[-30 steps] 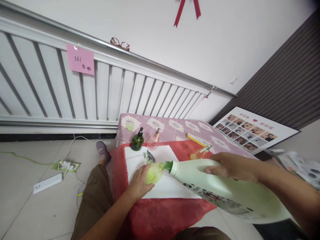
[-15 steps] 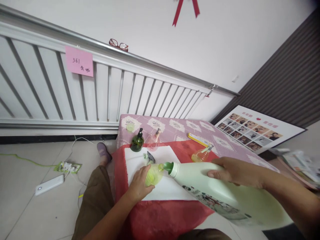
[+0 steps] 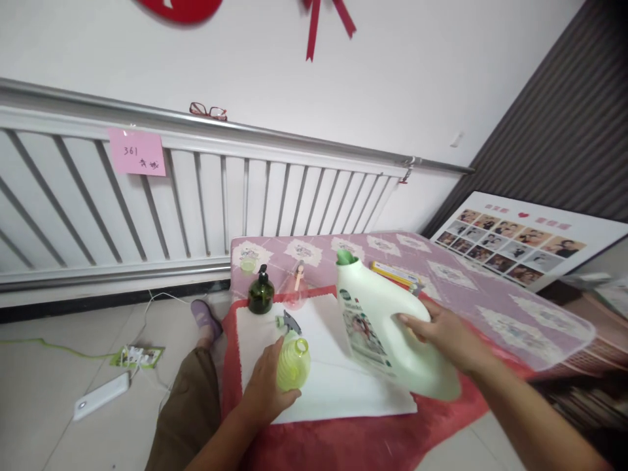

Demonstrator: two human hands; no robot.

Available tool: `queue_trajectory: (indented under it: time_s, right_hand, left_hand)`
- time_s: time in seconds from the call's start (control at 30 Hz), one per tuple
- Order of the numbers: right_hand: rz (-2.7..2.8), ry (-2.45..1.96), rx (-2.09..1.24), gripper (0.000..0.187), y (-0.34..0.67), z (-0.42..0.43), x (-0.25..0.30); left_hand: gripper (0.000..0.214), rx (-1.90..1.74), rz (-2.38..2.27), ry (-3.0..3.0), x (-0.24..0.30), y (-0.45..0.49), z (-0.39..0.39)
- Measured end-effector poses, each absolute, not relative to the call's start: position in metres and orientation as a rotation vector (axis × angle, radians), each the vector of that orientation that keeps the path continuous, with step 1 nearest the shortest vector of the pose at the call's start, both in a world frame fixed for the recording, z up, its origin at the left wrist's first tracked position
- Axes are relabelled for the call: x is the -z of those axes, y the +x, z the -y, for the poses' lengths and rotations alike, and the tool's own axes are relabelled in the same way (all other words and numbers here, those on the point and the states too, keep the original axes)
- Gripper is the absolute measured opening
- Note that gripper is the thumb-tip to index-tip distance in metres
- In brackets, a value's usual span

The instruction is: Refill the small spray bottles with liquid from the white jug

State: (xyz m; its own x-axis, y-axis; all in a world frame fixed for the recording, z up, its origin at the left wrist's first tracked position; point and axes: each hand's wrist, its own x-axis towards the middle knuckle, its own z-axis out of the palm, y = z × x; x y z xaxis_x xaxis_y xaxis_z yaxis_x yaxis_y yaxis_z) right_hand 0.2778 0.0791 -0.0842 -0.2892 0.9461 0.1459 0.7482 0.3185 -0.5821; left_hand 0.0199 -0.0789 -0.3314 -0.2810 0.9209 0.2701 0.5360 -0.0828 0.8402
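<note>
My left hand (image 3: 265, 386) is wrapped round a small yellow-green ribbed bottle (image 3: 293, 361) that stands open-topped on a white cloth (image 3: 343, 386). My right hand (image 3: 441, 333) grips the handle of a large pale green jug (image 3: 383, 320), held tilted upward with its open green spout at the top, away from the small bottle. A grey spray head (image 3: 288, 322) lies on the cloth just behind the small bottle.
A dark green pump bottle (image 3: 260, 292) and a pink spray bottle (image 3: 296, 288) stand at the back of the red mat (image 3: 343, 438). A yellow box (image 3: 395, 273) lies on the pink tablecloth (image 3: 490, 301). White radiator (image 3: 147, 196) behind; power strip (image 3: 101, 396) on the floor.
The jug's spout was at the small bottle's mouth, pouring; now my right hand has tipped the jug upright and lifted it away. The camera view has shifted up and right.
</note>
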Motion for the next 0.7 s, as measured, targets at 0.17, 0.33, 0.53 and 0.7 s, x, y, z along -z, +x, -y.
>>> queue_trajectory:
  time_s: [0.17,0.33,0.53,0.7]
  right_hand:
    - [1.733,-1.402,-0.648,0.048,0.251,-0.098,0.163]
    - [1.647,-1.364,-0.690,0.050,0.225,-0.100,0.218]
    - [1.619,-1.370,-0.738,0.046,0.225,-0.095,0.232]
    - [1.420,-1.312,-0.665,0.071,0.242,-0.068,0.242]
  left_hand:
    - [0.110,-1.302,-1.817,1.584,0.338,0.018,0.077]
    - [0.117,-1.320,-1.691,1.564,0.344,0.009,0.080]
    - [0.082,-1.483,-1.600,1.362,0.346,-0.002,0.080]
    - [0.065,-1.562,-1.544,0.920,0.345,-0.014,0.071]
